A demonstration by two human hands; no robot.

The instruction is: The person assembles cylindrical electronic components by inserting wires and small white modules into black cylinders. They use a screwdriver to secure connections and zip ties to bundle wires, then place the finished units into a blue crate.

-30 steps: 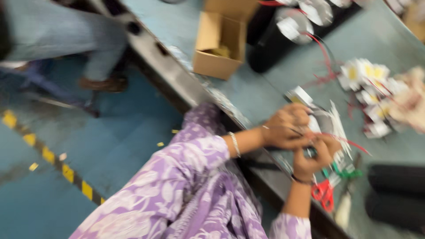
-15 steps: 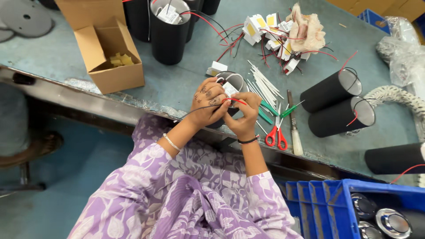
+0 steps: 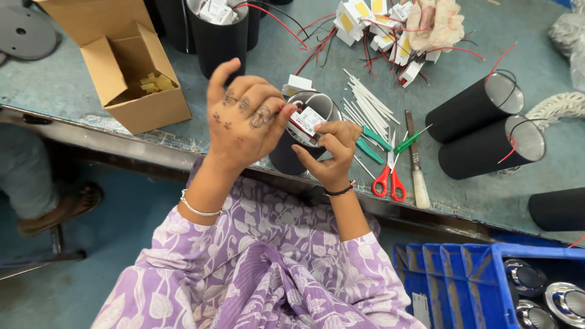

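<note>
Black tube held at bench edge; small white module pinched by right hand, left hand grip on wire; module not yet seated inside.

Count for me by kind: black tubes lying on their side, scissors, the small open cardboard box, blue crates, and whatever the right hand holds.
Black tubes lying on their side: 3
Red-handled scissors: 1
Small open cardboard box with yellow pieces inside: 1
Blue crate: 1
White module held in the right hand: 1
Total: 7
</note>
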